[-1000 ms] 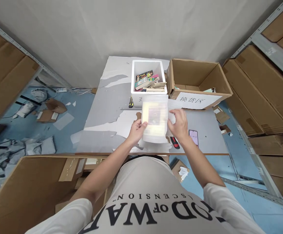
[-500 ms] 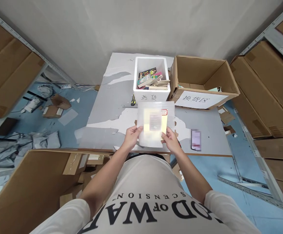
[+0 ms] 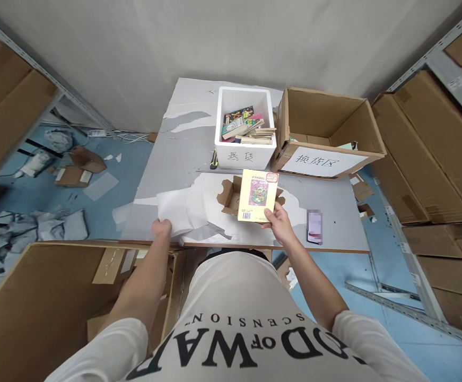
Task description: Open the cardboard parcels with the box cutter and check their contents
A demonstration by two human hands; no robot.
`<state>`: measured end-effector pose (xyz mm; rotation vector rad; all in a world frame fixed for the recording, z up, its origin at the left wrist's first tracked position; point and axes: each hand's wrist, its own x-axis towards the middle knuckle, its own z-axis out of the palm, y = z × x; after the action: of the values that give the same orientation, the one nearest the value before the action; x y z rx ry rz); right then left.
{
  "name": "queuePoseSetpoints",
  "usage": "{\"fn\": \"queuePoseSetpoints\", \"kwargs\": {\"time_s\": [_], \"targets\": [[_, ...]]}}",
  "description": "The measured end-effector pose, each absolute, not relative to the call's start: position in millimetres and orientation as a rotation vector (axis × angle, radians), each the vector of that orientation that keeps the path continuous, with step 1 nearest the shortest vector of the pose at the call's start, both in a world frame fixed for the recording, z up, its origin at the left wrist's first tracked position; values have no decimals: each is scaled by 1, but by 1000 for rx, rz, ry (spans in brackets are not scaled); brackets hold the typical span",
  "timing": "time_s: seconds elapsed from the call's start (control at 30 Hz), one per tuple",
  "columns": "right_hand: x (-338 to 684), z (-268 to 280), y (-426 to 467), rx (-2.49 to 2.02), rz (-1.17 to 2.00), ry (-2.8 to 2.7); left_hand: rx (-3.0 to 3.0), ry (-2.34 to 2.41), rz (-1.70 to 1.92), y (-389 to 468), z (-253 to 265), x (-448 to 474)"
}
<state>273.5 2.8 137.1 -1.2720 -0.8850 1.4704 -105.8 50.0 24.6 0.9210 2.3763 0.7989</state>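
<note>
A yellow book [image 3: 248, 195] with a pink picture and a red-edged label is gripped at its lower right corner by my right hand [image 3: 280, 223]. It hangs over a small opened cardboard box [image 3: 229, 196], hiding much of it. Over at the left, my left hand [image 3: 162, 228] is closed on the corner of a translucent white wrapping sheet [image 3: 181, 209]. That sheet stretches to the right across the table's torn white covering.
Behind the book stands a white foam box [image 3: 246, 157] with several books, beside a large cardboard box [image 3: 330, 162] with a handwritten sign. A yellow-black cutter [image 3: 214, 160] and a phone [image 3: 314, 227] lie on the table [image 3: 342, 212]. An open carton [image 3: 55, 297] stands at front left.
The yellow book is out of the translucent sheet that covered it. My left hand has moved left with the sheet, while the right keeps the book. The small cardboard box has come into view.
</note>
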Motion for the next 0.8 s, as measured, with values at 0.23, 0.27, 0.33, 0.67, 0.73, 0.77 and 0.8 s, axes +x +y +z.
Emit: {"fn": "queuePoseSetpoints", "kwargs": {"time_s": [0.23, 0.27, 0.33, 0.67, 0.73, 0.77, 0.8], "targets": [[260, 138, 7, -1267, 1481, -902, 1012, 1742, 1231, 23, 83, -6], [256, 138, 7, -1263, 1479, -907, 966, 1482, 1149, 16, 94, 14], [250, 138, 8, -1249, 1485, -924, 842, 1204, 1058, 6, 112, 47], [309, 155, 47, -1177, 1299, -1372, 728, 1214, 1028, -6, 125, 51], [323, 169, 60, -1145, 1191, -1605, 743, 1191, 986, -6, 125, 50], [328, 177, 66, -1133, 1112, -1726, 744, 1182, 970, -5, 125, 50], [330, 185, 71, -1118, 1025, -1839, 737, 1176, 963, -4, 126, 51]]}}
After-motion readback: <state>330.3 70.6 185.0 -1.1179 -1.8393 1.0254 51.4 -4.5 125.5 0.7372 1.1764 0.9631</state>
